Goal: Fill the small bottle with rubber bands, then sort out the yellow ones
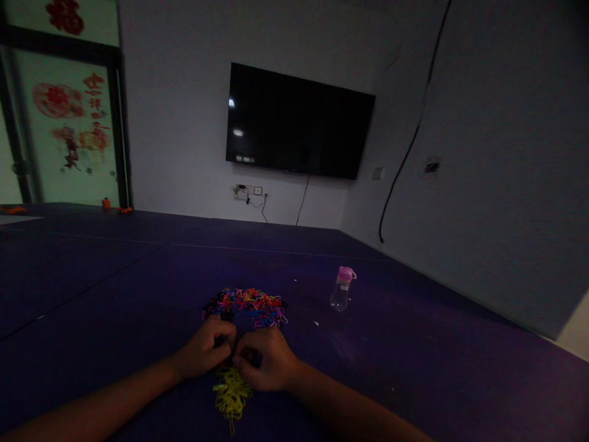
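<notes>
My left hand [210,345] and my right hand [267,358] meet close together over the purple surface, both with curled, pinching fingers. What lies between the fingertips is too small and dark to make out. Just below them is a tangled heap of yellow elastic bands [231,396], partly covered by my right hand. Beyond my knuckles spreads an arched pile of multicoloured elastic bands [253,301] in red, blue, pink, orange and black. Its near left edge is partly hidden by my left hand.
A clear bottle with a pink lid [340,291] stands to the right of the pile. Small white scraps [316,323] lie near it on the purple surface [414,368]. A television [299,123] hangs on the far wall, with a dark cable [399,169] to its right.
</notes>
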`<state>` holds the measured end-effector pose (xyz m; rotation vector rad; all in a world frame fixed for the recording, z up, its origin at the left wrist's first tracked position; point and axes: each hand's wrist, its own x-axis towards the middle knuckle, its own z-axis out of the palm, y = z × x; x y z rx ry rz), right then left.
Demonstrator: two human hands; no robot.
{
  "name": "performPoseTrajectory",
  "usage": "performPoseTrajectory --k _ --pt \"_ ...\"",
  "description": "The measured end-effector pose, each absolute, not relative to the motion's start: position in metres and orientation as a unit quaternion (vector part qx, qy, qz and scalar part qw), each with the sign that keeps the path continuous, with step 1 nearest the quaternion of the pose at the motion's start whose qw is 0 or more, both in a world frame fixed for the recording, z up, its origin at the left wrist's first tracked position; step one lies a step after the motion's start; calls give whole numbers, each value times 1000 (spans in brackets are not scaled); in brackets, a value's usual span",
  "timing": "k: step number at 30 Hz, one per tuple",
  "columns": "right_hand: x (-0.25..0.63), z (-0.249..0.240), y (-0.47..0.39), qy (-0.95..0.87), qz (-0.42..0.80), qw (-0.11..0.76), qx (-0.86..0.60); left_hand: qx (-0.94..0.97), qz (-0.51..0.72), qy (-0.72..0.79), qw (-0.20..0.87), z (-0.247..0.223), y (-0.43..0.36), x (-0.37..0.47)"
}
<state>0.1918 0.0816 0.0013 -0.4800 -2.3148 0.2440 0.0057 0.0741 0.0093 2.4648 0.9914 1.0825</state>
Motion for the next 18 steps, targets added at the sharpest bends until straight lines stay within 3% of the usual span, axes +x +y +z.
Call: performPoseTrajectory --k 10,18 --pt "206 2 120 -818 18 410 -404 788 427 421 134 10 82 13" --pt "224 -3 151 -779 -15 389 -491 828 408 371 -101 4 92 10"
